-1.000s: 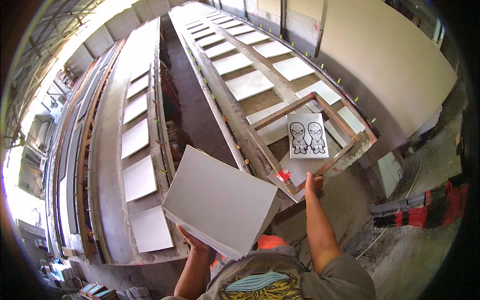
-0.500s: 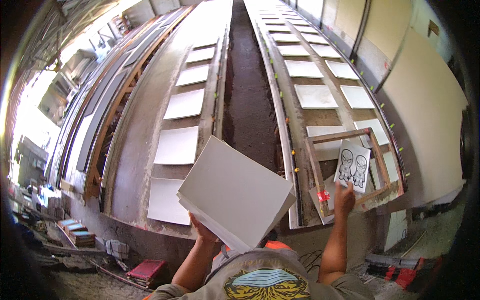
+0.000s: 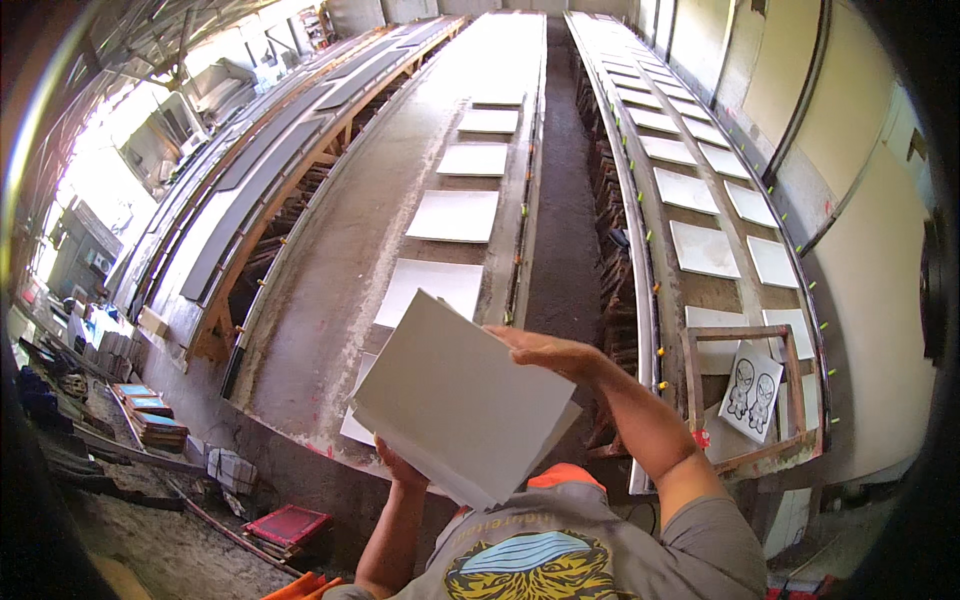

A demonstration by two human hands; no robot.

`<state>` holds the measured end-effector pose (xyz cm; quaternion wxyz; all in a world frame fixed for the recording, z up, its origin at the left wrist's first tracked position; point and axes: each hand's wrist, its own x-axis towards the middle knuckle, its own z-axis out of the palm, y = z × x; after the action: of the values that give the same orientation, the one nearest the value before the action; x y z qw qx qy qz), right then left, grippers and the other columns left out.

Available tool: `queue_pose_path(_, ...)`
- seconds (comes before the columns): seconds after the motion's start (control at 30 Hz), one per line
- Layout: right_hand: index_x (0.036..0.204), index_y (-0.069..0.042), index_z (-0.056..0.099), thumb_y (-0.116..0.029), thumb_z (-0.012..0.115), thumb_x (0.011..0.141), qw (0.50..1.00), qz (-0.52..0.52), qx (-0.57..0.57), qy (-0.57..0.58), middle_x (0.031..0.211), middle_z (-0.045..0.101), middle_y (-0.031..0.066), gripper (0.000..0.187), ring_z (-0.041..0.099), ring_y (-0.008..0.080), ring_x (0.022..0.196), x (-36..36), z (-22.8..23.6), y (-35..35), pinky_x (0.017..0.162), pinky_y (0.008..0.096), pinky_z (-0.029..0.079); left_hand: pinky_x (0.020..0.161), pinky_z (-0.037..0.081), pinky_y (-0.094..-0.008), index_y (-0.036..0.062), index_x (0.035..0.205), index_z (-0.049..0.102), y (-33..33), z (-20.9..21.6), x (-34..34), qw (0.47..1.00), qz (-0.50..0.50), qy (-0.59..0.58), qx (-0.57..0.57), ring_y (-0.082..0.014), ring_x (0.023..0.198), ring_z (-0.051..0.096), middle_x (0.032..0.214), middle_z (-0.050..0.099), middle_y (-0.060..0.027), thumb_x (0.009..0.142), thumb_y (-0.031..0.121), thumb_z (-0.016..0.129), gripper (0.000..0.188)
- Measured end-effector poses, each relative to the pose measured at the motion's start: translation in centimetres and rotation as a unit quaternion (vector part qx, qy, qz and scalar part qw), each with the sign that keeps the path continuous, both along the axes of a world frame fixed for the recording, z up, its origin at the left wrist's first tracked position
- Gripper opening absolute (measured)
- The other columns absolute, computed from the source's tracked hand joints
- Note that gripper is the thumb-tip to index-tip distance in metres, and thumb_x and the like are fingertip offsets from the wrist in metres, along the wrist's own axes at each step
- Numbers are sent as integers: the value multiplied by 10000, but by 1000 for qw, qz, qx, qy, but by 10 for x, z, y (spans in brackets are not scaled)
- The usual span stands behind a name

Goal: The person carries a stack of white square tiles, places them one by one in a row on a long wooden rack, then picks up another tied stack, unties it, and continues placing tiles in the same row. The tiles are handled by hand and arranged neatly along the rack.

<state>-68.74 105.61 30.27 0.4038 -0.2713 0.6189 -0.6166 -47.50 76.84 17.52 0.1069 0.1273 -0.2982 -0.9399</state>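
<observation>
Held stack: a thick pile of plain greyish-white rectangular sheets (image 3: 465,400) lies tilted in front of the torso, above the near end of the middle table; edges of lower sheets project at its lower left and right sides.
Left hand: the hand (image 3: 402,466) is curled around the lower-left edge of the stack, gripping it, with most of its fingers hidden underneath.
Right hand: the hand (image 3: 545,352) lies along the upper-right edge of the stack, its fingers extended and close together; whether it pinches the sheets cannot be told, since the pile covers part of it.
Frame: an open rectangular brown wooden frame (image 3: 796,385), with a red patch (image 3: 702,439) near its lower-left corner, lies at the near end of the right table.
Printed sheet: a white rectangular sheet bearing two black-outlined cartoon figures (image 3: 752,392) lies slanted within the frame's outline.
Right table: a long brown-topped table (image 3: 737,235) carries two columns of blank white rectangular sheets (image 3: 705,250); small yellow-green pegs (image 3: 826,326) line its outer edge.
Middle table: a long, stained, grey-brown table (image 3: 340,310) carries one column of white rectangles (image 3: 452,217), the nearest partly behind the stack.
Floor, left: a red rectangular panel (image 3: 287,524) tops a low pile.
</observation>
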Motion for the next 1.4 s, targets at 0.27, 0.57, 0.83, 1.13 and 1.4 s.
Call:
queue_pose_path(0.27, 1668, -116, 193, -303, 775, 796, 973, 108, 29, -202, 1545, 419, 200, 1065, 444, 317, 1391, -2, -37, -100, 1171, 480, 373, 1055, 487, -510, 101, 1493, 483, -41, 20, 14, 997, 36, 28, 60, -323, 1248, 596, 1418, 594, -104, 966, 621, 556, 744)
queue_pose_path(0.57, 1600, -104, 336, -137, 717, 702, 955, 77, 16, -285, 1333, 597, 179, 977, 650, 291, 1139, -74, -84, -131, 979, 445, 558, 1043, 472, -433, 67, 1466, 422, -72, -1, -36, 950, 241, -130, -150, -252, 1231, 564, 1332, 578, -102, 984, 653, 587, 777)
queue_pose_path(0.83, 1638, -74, 247, -179, 786, 652, 962, 180, 19, -203, 1471, 493, 181, 1128, 512, 312, 1313, -153, -103, -170, 1102, 431, 429, 1222, 244, -510, 107, 1657, -97, -9, 34, -77, 915, 235, -250, -212, -380, 1517, 264, 1675, 171, -225, 836, 639, 767, 1305)
queue_pose_path(1.13, 1626, -8, 193, -241, 870, 683, 950, 269, 72, -140, 1521, 421, 207, 1184, 415, 308, 1402, -177, -96, -209, 1170, 421, 340, 1058, 503, -499, 174, 1659, 37, -4, -5, -79, 951, 256, -103, -137, -307, 1366, 497, 1586, 376, -130, 890, 792, 569, 1122)
queue_pose_path(1.4, 1382, -38, 425, -291, 866, 752, 970, 232, 61, -33, 1345, 508, 141, 810, 474, 252, 1304, -165, -46, -216, 1120, 414, 376, 1007, 540, -457, 112, 1565, 368, 6, -4, -79, 954, 277, -88, -74, -265, 1291, 566, 1431, 545, -105, 962, 790, 408, 908)
